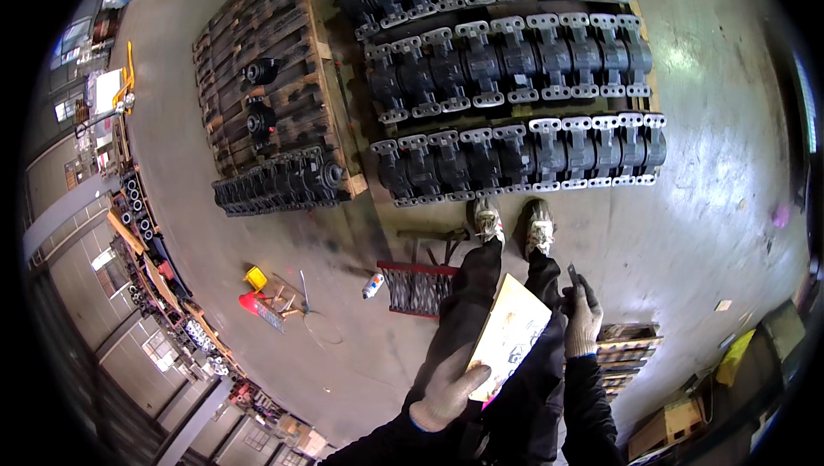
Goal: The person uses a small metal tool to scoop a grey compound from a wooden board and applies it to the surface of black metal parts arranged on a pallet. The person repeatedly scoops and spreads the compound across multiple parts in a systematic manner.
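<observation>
My left hand point(448, 387), in a pale work glove, grips the lower edge of a yellowish board point(513, 333) with dark markings, thumb on its face. The board is tilted in front of my legs; whether it is one sheet or a stack, I cannot tell. At my right side, my right hand point(584, 320), in a pale glove with dark fingers, is closed on a slim dark grey object point(573, 275) that sticks up past the fingertips. Its kind is too small to make out. Beyond my shoes stand rows of black cast metal parts point(515, 153) with drilled light-grey flanges.
Left of the rows lies a wooden pallet point(232, 114) carrying more black castings point(279, 181). A red-edged metal rack point(416, 288) and a spray can point(372, 286) are on the floor near my left leg. Farther left is a small stool point(284, 299); slatted wood point(631, 350) lies at right.
</observation>
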### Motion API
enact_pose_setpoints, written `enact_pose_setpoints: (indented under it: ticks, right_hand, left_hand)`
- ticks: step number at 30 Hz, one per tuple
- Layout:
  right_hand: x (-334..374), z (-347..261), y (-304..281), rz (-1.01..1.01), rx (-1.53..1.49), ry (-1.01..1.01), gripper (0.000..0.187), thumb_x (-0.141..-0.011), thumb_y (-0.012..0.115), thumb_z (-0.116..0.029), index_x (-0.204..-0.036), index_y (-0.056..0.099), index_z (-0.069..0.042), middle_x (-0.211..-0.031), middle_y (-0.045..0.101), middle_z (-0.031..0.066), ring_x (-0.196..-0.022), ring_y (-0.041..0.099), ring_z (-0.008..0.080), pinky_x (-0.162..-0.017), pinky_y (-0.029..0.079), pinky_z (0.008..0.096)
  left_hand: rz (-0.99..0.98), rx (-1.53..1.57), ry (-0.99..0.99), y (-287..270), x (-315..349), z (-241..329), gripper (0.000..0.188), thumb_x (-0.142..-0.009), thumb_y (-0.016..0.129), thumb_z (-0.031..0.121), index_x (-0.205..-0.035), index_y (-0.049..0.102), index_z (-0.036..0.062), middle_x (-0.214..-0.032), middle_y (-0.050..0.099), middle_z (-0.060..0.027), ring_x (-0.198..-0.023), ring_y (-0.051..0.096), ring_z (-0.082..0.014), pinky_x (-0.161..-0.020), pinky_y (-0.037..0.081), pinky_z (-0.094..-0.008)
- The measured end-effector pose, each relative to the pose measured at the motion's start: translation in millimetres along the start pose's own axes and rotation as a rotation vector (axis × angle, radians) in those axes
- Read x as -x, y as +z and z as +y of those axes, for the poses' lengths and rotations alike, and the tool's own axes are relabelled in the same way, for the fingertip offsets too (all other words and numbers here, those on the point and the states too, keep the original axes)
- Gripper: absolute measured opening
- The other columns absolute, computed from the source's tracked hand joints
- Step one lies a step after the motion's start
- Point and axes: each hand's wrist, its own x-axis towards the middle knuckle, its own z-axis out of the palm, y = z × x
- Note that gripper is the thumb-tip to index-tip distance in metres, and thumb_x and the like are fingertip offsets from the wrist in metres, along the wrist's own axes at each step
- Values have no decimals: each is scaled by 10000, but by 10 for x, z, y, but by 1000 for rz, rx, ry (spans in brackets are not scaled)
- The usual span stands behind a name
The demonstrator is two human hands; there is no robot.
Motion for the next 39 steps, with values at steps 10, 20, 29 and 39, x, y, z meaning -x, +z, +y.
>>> enact_pose_setpoints:
  ticks: [10, 20, 29, 39]
  right_hand:
    - [456, -312, 489, -73, 69, -24, 301, -1057, 582, -198, -1275, 682, -17, -915, 701, 15, -756, 621, 87, -694, 518, 226]
    - [763, -628, 930, -146, 36, 10, 304, -1063, 577, -209, -1294, 671, -35, -884, 698, 16, -726, 611, 88, -681, 515, 235]
    - [579, -660, 961, -222, 141, -32, 282, -1059, 562, -161, -1244, 676, 19, -1039, 729, 60, -899, 672, 128, -829, 546, 265]
    - [233, -850, 866, -310, 133, -36, 257, -1048, 575, -120, -1205, 673, 58, -1088, 737, 97, -964, 687, 166, -886, 553, 295]
  left_hand:
    - [46, 63, 64, -340, 84, 541, 468, -1009, 521, 118, -1429, 462, -77, -1259, 653, -167, -1074, 665, -193, -939, 528, -313]
    - [55, 135, 137, -523, 40, 477, 500, -985, 545, 56, -1461, 467, -76, -1331, 633, -133, -1195, 614, -185, -1044, 474, -332]
    - [-55, 345, 117, -368, 158, 431, 603, -973, 558, 5, -1540, 369, -79, -1459, 552, -147, -1305, 547, -204, -1112, 420, -348]
    - [35, 228, 89, 94, 107, 470, 541, -986, 562, 110, -1478, 448, -84, -1333, 633, -137, -1191, 608, -187, -1047, 458, -324]
